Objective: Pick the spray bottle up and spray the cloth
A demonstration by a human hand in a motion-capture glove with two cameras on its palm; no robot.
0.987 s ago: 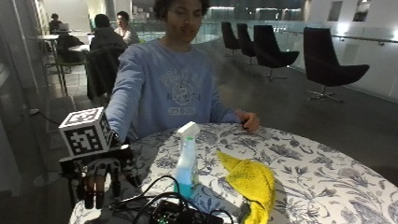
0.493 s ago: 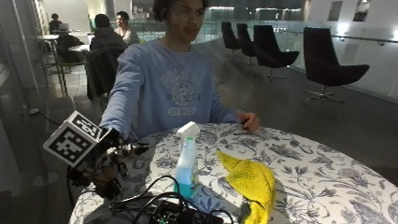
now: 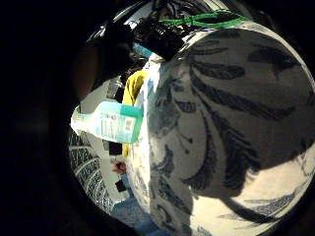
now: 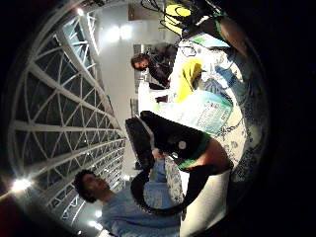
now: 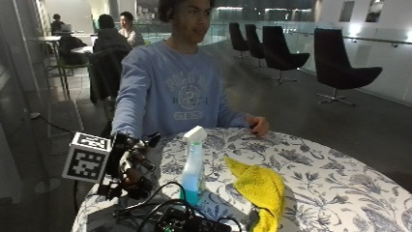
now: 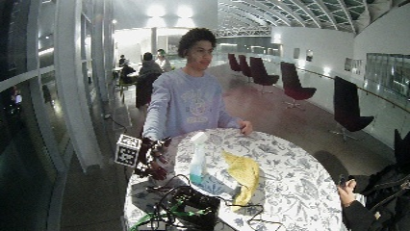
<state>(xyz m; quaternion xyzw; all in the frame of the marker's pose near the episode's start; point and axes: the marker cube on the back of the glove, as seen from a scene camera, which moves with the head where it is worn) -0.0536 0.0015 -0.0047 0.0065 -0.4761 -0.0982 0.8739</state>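
While the spray bottle (image 5: 192,166) stands upright on the table (image 5: 322,183) with nothing touching it, my gloved right hand (image 5: 132,166) hangs at the table's edge just beside it in the outside view, so I judge the reach is the step in hand. My fingers hold nothing; how far they are spread I cannot tell. The yellow cloth (image 5: 260,188) lies crumpled on the far side of the bottle from my hand. My bare hand (image 5: 258,125) rests on the table's far rim.

From the wider view, the table is round under a floral print, cables and a dark box (image 6: 192,209) sit near the bottle, and dark chairs (image 6: 298,84) line a long hall.

Seen from my little-finger side, the bottle (image 3: 108,122) and cloth (image 3: 132,87) sit close ahead.

On the thumb side, the bottle's label (image 4: 207,111) faces my palm. Next I must close round its neck, trigger within reach.
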